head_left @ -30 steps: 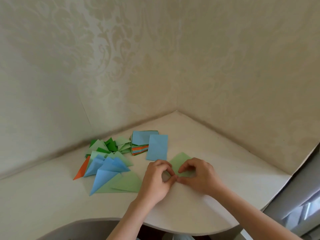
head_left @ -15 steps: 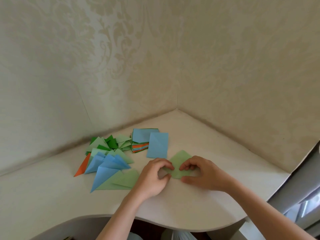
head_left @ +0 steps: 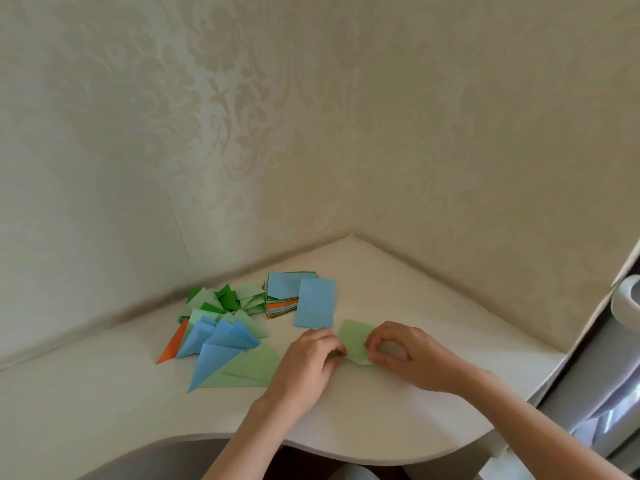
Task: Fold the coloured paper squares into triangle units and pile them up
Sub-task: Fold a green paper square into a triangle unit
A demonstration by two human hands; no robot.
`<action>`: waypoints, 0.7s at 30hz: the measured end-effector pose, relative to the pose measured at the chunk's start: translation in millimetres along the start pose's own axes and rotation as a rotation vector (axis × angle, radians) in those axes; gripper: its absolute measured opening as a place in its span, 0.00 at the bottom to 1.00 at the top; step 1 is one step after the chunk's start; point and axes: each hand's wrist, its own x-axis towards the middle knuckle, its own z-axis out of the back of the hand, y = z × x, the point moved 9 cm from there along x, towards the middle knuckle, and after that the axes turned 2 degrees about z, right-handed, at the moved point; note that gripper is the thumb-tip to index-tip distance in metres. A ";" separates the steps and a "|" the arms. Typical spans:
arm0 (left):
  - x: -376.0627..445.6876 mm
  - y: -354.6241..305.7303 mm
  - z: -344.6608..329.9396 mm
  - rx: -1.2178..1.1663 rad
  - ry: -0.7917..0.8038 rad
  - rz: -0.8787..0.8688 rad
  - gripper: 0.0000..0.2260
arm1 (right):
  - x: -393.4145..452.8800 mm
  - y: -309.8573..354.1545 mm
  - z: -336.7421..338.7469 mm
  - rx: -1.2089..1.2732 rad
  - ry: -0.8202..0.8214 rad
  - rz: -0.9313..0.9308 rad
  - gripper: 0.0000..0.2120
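I'm mid-fold, left hand (head_left: 308, 358) and right hand (head_left: 398, 351) both pinching the green sheet (head_left: 355, 341); next I'm needing a pressed crease, then piling (head_left: 221, 337) it left.

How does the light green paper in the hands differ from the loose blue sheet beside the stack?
The light green paper is pinched by the left hand and right hand; the blue sheet lies untouched. The green one is partly lifted, mid-fold; the blue one lies flat. Both sit on the table.
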 end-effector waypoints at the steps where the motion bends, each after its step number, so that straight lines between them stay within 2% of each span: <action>1: -0.6 -4.0 -1.0 0.013 0.004 -0.013 0.03 | -1.9 -1.9 2.7 -0.001 -0.023 0.001 0.05; 8: -2.7 5.2 -6.1 -0.022 -0.076 0.087 0.05 | -11.2 -3.7 -0.3 -0.051 -0.153 0.066 0.14; 12: 0.6 6.3 -6.6 -0.009 -0.092 0.105 0.06 | -7.8 -8.0 -5.7 -0.123 -0.258 0.013 0.15; 17: 6.1 9.3 -11.1 0.005 -0.104 0.135 0.11 | -7.5 -10.8 -9.8 -0.157 -0.320 -0.061 0.13; 21: 9.7 12.6 -20.7 0.055 -0.046 0.179 0.14 | -5.5 -10.3 -10.2 -0.159 -0.342 -0.106 0.12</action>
